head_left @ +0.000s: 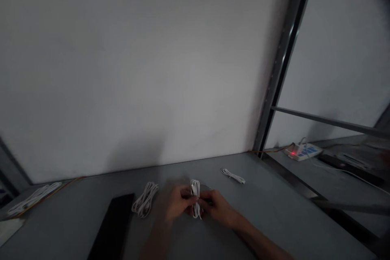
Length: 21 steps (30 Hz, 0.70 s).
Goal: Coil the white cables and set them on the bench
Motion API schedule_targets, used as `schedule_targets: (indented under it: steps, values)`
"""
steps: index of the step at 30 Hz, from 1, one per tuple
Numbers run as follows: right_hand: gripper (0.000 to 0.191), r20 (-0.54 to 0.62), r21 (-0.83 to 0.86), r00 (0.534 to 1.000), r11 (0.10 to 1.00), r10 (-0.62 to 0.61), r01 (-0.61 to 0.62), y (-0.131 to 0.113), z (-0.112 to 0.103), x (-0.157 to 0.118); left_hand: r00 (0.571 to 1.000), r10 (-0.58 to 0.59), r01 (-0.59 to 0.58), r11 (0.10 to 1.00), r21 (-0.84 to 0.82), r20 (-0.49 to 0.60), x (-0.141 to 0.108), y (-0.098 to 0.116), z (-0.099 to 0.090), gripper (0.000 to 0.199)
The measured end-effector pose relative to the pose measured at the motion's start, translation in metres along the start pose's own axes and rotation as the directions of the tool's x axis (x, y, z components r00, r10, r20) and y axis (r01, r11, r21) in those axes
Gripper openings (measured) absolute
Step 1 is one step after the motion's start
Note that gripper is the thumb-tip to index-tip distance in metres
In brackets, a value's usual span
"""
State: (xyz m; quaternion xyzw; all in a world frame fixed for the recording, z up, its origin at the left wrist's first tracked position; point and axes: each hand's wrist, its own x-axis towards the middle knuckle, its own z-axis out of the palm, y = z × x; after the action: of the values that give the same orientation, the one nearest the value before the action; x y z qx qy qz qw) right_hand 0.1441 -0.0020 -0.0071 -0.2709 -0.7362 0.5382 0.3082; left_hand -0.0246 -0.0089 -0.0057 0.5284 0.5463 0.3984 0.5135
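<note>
Between my two hands, near the bottom centre of the head view, is a folded bundle of white cable (196, 189). My left hand (179, 202) pinches the bundle from its left side. From the right, my right hand (215, 205) grips its middle with the fingers closed. A looser coil of white cable (145, 200) lies on the grey table (262, 207) to the left of my hands. Another slim white cable bundle (233, 176) rests farther back on the right.
A long black object (113, 227) lies left of the coil. More white cables (35, 199) are at the far left. Beyond a metal post (282, 61) on the right, a white power strip (304, 152) with a red light sits on another surface. A pale wall stands behind.
</note>
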Motion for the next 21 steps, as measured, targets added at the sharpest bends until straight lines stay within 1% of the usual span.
schedule_targets:
  steps: [3, 5, 8, 10, 11, 13, 14, 17, 21]
  values:
    - [0.025, 0.023, 0.018, 0.999, 0.999, -0.039, 0.038, 0.001, 0.000, 0.000, 1.000, 0.014, -0.014, 1.000, 0.004, 0.006, 0.001, -0.001, 0.001, 0.041]
    - [0.025, -0.010, -0.001, 0.999, 0.999, -0.047, 0.047, 0.005, -0.001, 0.002, 1.000, 0.019, -0.019, 1.000, 0.008, -0.006, 0.002, -0.001, 0.001, 0.043]
    - [0.025, -0.149, -0.158, 0.986, 0.986, -0.074, 0.050, 0.010, -0.001, 0.005, 1.000, 0.007, -0.006, 1.000, 0.004, -0.031, 0.003, -0.003, -0.001, 0.048]
    - [0.019, -0.260, -0.261, 0.961, 0.965, -0.096, 0.026, 0.012, 0.000, 0.005, 0.999, -0.005, 0.005, 1.000, -0.008, -0.033, 0.003, -0.003, -0.001, 0.053]
    - [0.017, -0.316, -0.273, 0.944, 0.962, -0.100, 0.010, 0.012, 0.000, 0.005, 0.999, -0.010, 0.009, 1.000, -0.018, -0.033, 0.003, -0.003, -0.001, 0.056]
    - [0.022, -0.401, -0.228, 0.911, 0.974, -0.095, 0.001, 0.011, 0.001, 0.004, 1.000, -0.004, 0.003, 1.000, -0.022, -0.021, 0.003, -0.003, 0.000, 0.055]
    - [0.024, -0.418, -0.190, 0.904, 0.982, -0.091, 0.011, 0.010, 0.001, 0.004, 1.000, 0.004, -0.005, 1.000, -0.015, -0.010, 0.003, -0.002, 0.001, 0.052]
    - [0.022, -0.400, -0.117, 0.915, 0.993, -0.062, 0.017, 0.012, 0.000, 0.005, 0.999, 0.032, -0.032, 0.999, 0.026, 0.013, 0.001, 0.001, 0.004, 0.041]
    - [0.023, -0.382, -0.050, 0.924, 0.997, 0.028, -0.051, 0.021, -0.003, 0.010, 0.999, 0.050, -0.051, 0.996, 0.072, 0.016, -0.003, 0.006, 0.008, 0.034]
